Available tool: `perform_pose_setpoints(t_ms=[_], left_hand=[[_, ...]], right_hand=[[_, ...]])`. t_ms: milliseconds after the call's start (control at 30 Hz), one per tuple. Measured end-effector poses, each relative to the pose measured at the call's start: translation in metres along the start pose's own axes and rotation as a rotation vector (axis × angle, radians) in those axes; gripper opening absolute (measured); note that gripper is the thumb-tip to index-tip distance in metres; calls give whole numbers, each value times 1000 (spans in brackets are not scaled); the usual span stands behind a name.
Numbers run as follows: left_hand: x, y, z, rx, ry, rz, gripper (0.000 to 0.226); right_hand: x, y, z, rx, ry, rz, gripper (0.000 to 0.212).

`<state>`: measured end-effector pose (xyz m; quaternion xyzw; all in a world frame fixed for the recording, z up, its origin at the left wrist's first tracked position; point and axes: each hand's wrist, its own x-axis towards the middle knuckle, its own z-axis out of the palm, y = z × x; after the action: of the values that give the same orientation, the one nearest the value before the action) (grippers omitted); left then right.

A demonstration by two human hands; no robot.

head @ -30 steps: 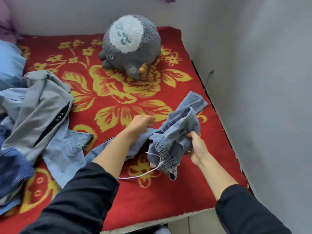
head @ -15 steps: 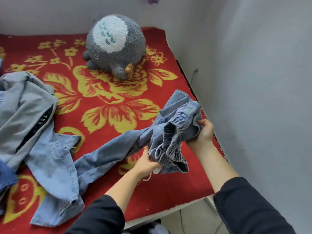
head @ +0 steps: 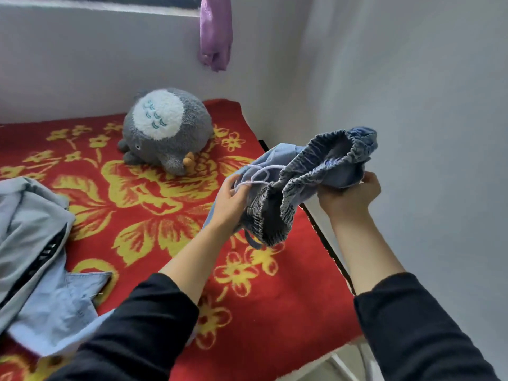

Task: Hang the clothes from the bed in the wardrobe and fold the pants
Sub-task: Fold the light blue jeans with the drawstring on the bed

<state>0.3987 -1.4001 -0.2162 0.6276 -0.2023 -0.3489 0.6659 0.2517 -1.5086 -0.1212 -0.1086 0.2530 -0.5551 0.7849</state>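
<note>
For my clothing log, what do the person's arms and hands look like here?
Both arms wear plain black fabric sleeves, the left black sleeve and the right black sleeve ending partway along the forearms. The left hand and right hand are bare: no gloves, rings, watch or markings show.

On my feed a round grey plush toy (head: 167, 130) with a fuzzy white patch lies near the far right corner of the red blanket (head: 275, 298), which is patterned with yellow flowers. A purple cloth (head: 215, 31) hangs down from the window ledge (head: 96, 6) above that corner (its lower end bunched or knotted, I cannot tell which). Pale walls (head: 412, 78) border the blanket's far and right edges.
</note>
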Motion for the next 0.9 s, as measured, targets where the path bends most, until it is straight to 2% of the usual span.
perform_pose_setpoints(t_ms=[100,133,200,233,267,367,500,633,733,833,900], left_hand=[[-21,-20,-1,52,29,-191,66],[-32,-35,1,61,-7,-272,60],[-54,-62,6,69,-144,-459,32],[-62,-74,8,119,-206,-539,28],[-69,-84,10,178,-253,-603,30],[-79,-109,15,258,-300,-762,59],[-80,-130,17,54,-240,-940,64],[-74,-142,17,-57,-201,-978,54],[-67,-141,20,-171,-62,-882,32],[-51,-131,9,-462,175,-771,35],[-41,-121,-5,-557,216,-699,39]], right_hand=[[3,2,-18,10,137,13,31],[2,6,-22,-16,187,33,32],[-2,17,-33,-87,281,75,34],[-4,23,-41,-120,330,91,32],[-6,28,-49,-149,374,103,30],[-10,35,-67,-195,445,127,29],[-5,26,-78,-213,422,118,32],[0,21,-86,-194,391,96,34],[2,26,-97,-206,384,106,34],[6,25,-130,-274,377,155,36],[5,19,-166,-460,407,228,28]])
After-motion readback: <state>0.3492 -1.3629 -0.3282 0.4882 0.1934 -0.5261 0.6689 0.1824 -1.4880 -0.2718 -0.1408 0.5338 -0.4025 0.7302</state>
